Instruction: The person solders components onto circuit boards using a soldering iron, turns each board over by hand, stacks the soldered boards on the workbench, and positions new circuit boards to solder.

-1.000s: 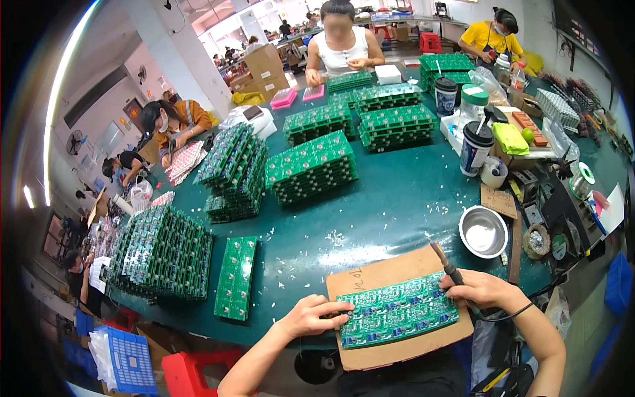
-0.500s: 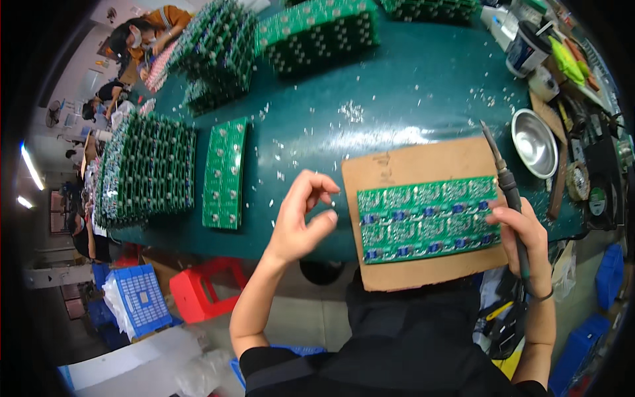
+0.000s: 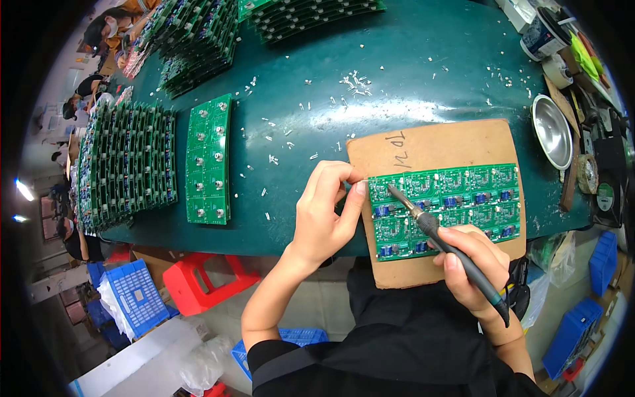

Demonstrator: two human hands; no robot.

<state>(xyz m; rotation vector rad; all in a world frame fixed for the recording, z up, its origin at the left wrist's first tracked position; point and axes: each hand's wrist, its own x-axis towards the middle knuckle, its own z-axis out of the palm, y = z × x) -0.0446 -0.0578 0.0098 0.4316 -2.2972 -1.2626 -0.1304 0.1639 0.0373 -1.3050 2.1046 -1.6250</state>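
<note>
A green circuit board [image 3: 456, 192] with rows of blue parts lies on a brown cardboard sheet [image 3: 456, 140] at the table's near edge. My right hand [image 3: 477, 264] grips a soldering iron [image 3: 456, 251] by its dark handle; the tip reaches the board's upper left part. At the board's upper left corner, my left hand [image 3: 331, 208] has thumb and forefinger pinched together. A thin pale sliver shows at those fingertips, too small to name.
Left of the cardboard lies another green board stack [image 3: 208, 159], beside a tall stack of boards [image 3: 126, 165]. Small clear bits [image 3: 357, 83] are scattered over the green table [image 3: 297, 218]. A metal bowl [image 3: 552, 132] sits at the right. Below are a red stool [image 3: 198, 284] and blue crate [image 3: 135, 298].
My right hand has swung the soldering iron from upright at the board's right side down to its upper left part. My left hand has moved right to the board's corner, its fingers closing.
</note>
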